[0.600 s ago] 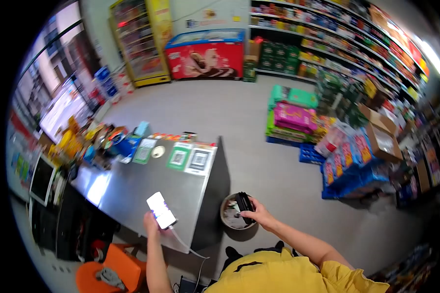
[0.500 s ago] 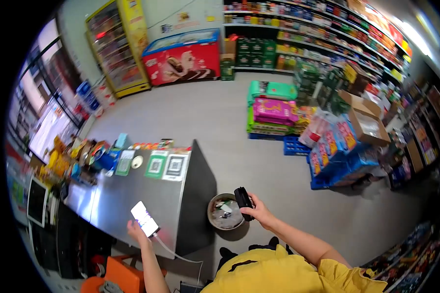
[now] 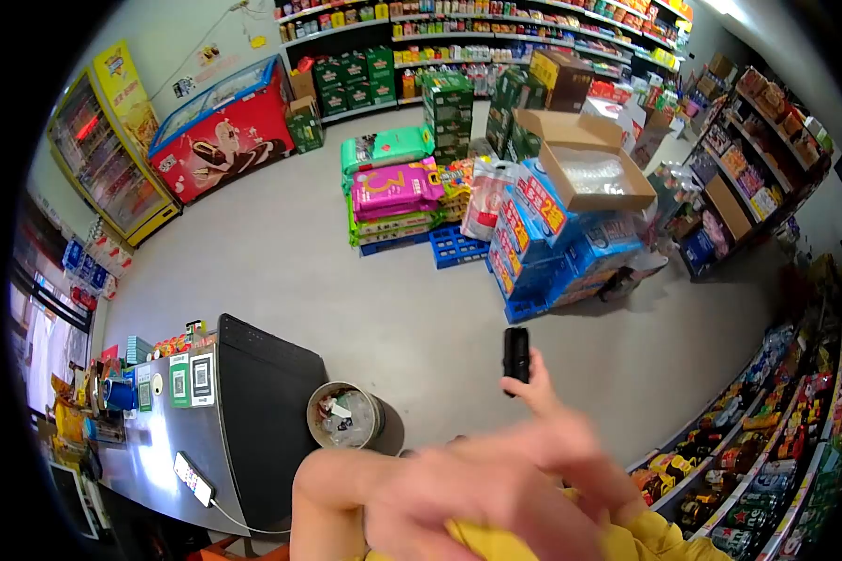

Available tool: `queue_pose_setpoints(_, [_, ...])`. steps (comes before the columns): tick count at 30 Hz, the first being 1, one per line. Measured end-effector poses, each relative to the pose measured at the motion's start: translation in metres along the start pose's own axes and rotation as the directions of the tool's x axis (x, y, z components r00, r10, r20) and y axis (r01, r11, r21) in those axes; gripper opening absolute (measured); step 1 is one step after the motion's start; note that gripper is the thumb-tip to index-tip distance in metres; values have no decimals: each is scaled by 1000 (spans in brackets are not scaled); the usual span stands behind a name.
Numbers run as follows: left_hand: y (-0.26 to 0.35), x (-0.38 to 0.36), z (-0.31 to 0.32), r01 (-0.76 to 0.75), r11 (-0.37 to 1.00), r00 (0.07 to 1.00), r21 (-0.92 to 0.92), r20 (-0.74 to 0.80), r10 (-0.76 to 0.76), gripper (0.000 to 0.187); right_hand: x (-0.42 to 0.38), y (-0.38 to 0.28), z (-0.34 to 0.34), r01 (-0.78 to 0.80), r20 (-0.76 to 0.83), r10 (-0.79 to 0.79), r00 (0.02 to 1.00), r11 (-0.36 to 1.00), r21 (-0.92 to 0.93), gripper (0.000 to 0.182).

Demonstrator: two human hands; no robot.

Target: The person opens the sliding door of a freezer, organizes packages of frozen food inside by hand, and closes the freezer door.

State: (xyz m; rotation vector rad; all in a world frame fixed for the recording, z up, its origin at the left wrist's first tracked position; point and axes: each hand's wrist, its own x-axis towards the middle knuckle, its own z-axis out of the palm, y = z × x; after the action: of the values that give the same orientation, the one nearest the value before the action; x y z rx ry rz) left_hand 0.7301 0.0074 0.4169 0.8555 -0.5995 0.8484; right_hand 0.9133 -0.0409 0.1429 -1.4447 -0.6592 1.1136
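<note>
My right hand (image 3: 539,391) is raised in front of me and holds a small black device (image 3: 515,354) upright by its lower end. My left hand (image 3: 496,472) sweeps across the bottom of the view in front of my yellow shirt (image 3: 627,542). It is blurred by motion, its fingers look spread, and nothing shows in it. A lit phone (image 3: 194,478) lies on the steel counter (image 3: 154,449) at the lower left, with a white cable plugged into it, well apart from both hands.
A round waste bin (image 3: 346,416) stands on the floor beside the counter's dark end. QR-code signs (image 3: 201,378) stand on the counter. Stacked blue packs (image 3: 543,243) under an open cardboard box (image 3: 580,159) fill the middle. Stocked shelves (image 3: 767,449) line the right, and a red freezer (image 3: 220,126) stands far left.
The view has swung right. My left hand has let go of the phone, which lies on the counter, and swept across my front. My right hand has lifted the black device higher.
</note>
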Motion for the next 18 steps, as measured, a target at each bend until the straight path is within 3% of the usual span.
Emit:
queue_pose_setpoints(3, [-43, 51, 14, -7, 977, 995, -214, 92, 27, 22, 3, -5, -45, -1, -122, 7, 992, 999, 47, 71])
queue_pose_setpoints(9, [-85, 109, -3, 97, 942, 994, -322, 81, -75, 20, 38, -15, -89, -22, -283, 59, 957, 991, 133, 70])
queue_pose_setpoints(11, [-82, 129, -6, 161, 964, 983, -214, -56, -176, 22, 64, -33, -95, -11, -291, 56, 955, 988, 156, 69])
queue_pose_setpoints(14, [-82, 141, -21, 309, 951, 874, 12, -398, -279, 27, 121, -49, -114, 57, -309, -23, 951, 993, 103, 69])
queue_pose_setpoints(15, [-104, 139, -68, 165, 967, 963, -196, -179, -201, 25, 140, -64, -123, 105, -348, -74, 934, 992, 69, 70])
queue_pose_setpoints(16, [-126, 138, -115, 122, 893, 993, -434, 50, -111, 24, 161, -72, -126, 147, -382, -120, 916, 988, 43, 70])
queue_pose_setpoints(18, [-132, 166, -202, 432, 849, 866, -305, 403, -296, 19, 200, -98, -135, 162, -412, -132, 902, 986, 39, 73])
